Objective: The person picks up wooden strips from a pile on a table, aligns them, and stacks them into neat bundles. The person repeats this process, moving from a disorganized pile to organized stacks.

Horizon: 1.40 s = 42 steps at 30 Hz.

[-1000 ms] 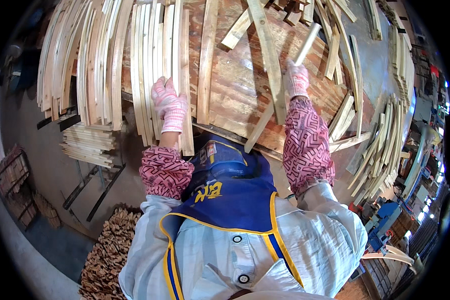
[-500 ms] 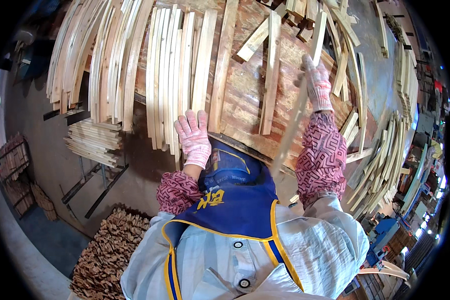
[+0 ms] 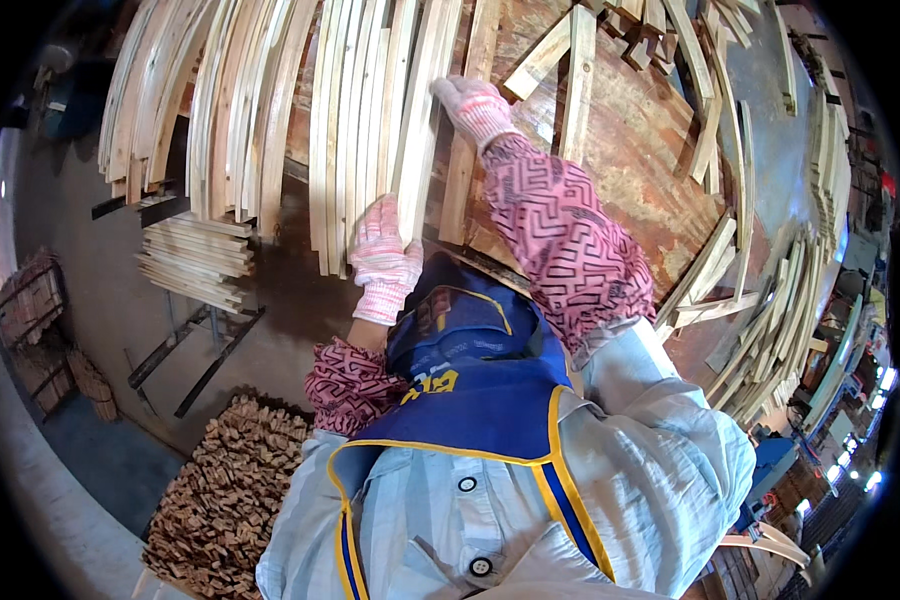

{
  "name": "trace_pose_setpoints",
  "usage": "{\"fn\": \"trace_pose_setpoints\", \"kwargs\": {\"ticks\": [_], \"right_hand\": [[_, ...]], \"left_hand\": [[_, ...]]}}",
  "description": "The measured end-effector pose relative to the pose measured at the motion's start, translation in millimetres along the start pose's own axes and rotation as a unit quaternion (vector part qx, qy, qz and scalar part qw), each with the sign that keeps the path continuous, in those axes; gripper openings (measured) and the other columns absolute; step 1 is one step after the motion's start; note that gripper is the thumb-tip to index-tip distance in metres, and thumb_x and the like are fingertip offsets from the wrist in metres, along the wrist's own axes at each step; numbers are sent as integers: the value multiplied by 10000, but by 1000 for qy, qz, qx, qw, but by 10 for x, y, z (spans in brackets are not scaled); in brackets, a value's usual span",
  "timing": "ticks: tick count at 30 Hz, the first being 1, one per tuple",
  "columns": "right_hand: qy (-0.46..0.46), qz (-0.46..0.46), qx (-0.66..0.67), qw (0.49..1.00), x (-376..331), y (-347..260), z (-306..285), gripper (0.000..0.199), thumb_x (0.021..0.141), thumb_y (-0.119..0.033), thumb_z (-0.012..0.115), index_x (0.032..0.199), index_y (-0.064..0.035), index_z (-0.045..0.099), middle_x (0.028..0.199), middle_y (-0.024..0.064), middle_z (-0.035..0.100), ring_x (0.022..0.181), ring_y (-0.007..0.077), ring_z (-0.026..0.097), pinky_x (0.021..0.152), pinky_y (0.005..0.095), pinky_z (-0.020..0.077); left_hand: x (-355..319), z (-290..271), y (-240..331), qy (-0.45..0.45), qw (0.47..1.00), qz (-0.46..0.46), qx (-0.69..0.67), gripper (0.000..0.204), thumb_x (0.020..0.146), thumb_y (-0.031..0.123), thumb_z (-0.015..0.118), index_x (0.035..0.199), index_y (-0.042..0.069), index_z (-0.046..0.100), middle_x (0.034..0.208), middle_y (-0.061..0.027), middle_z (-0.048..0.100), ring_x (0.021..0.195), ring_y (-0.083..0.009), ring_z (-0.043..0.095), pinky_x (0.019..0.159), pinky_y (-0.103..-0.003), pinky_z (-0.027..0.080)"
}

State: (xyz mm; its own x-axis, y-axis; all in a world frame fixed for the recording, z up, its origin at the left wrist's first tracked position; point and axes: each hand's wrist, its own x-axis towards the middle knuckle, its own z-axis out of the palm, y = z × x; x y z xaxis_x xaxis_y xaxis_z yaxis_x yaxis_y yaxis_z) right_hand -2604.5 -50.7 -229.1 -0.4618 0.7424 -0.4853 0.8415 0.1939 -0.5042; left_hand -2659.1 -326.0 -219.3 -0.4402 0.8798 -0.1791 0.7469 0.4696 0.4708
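Observation:
Both my hands wear pale pink-and-white knit gloves. My left hand (image 3: 383,245) is closed about the near end of a pale wooden strip (image 3: 427,130), its fingers lying over the ends of the neighbouring strips. Farther up the same strip, my right hand (image 3: 473,108) grips its right edge, the fingertips partly hidden. That strip lies along the right side of a row of long strips (image 3: 348,140) set side by side. Just right of it, a browner wooden strip (image 3: 460,185) rests on the worn reddish-brown tabletop (image 3: 630,150).
More strip bundles (image 3: 235,120) stand at the left, with a short stack (image 3: 195,260) below them. Loose strips (image 3: 578,85) and a pile of offcuts (image 3: 640,25) lie at the far right. A large stack of wood pieces (image 3: 225,480) is on the floor at lower left.
My right hand has swung left from the right side of the table, bringing a strip to the row. My left hand's spread fingers have closed at the near ends. The view has shifted slightly.

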Motion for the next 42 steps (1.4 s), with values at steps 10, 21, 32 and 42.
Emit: {"fn": "trace_pose_setpoints", "kwargs": {"ticks": [10,21,32,42], "right_hand": [[98,214,-35,971,-559,-185,183,880,766,-387,745,1405,7,287,1220,251,557,1109,305,600,855,400,550],[56,218,75,971,-657,30,324,584,788,-360,705,1236,-19,549,1185,186,616,1120,324,605,939,401,501],[70,176,248,950,-749,253,403,483,830,-212,640,1251,-10,519,1020,185,651,938,310,640,837,394,517],[324,-282,-111,896,-611,351,-815,436,863,-195,646,1282,-112,565,1045,115,655,976,233,632,913,390,488]], "left_hand": [[374,-166,405,-89,982,-49,161,870,781,326,687,1483,79,236,1202,-170,513,1097,-322,544,859,-467,487],[530,-130,315,-67,981,-9,180,858,829,524,614,1477,70,281,1342,-209,449,1199,-362,483,945,-499,444],[1740,-334,-703,-61,970,-227,62,869,811,620,605,1463,124,313,1438,-203,398,1317,-383,399,1066,-484,366],[1859,-1508,387,77,880,305,355,454,858,195,583,1309,208,538,1139,-62,633,1093,-220,591,926,-434,495]]}}
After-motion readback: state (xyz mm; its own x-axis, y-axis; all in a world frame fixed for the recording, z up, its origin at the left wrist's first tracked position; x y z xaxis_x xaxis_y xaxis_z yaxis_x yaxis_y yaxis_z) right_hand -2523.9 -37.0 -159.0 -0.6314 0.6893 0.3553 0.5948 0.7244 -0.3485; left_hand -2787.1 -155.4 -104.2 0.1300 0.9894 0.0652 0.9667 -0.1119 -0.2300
